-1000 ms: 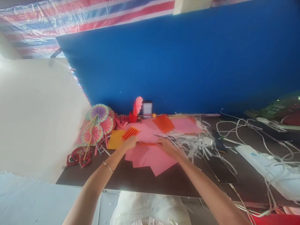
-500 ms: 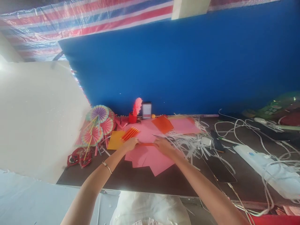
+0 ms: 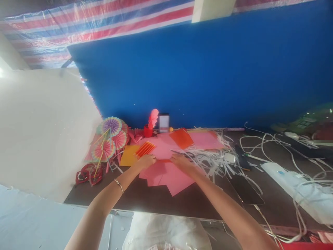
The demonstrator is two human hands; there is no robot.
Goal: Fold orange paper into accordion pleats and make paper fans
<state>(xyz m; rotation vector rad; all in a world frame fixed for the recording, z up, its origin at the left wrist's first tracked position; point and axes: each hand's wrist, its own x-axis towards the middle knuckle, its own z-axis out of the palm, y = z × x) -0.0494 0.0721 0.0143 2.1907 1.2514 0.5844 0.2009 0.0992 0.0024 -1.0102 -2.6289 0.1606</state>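
Midway between the front and back edges of the worktop (image 3: 145, 200), left of its centre, a narrow orange strip (image 3: 163, 160) lies over the fanned pink sheets (image 3: 157, 175), running roughly along the front edge. The left hand (image 3: 147, 160) has its grip pinching the strip's left end, and the right hand (image 3: 180, 163) pinches the right end; the fingertips are too small to tell how tightly. Both forearms reach in over the front edge. The step in hand looks like folding or creasing the strip along its length. The next move, I judge, calls for even pressure at both ends, so that the crease runs straight. Just beyond the left hand, a pleated orange piece (image 3: 145, 149) overlaps a yellow sheet (image 3: 127, 155). Farther back lies an orange-red sheet (image 3: 181, 138), while shredded white paper (image 3: 212, 161) is heaped right of the right hand, close enough to get in its way.
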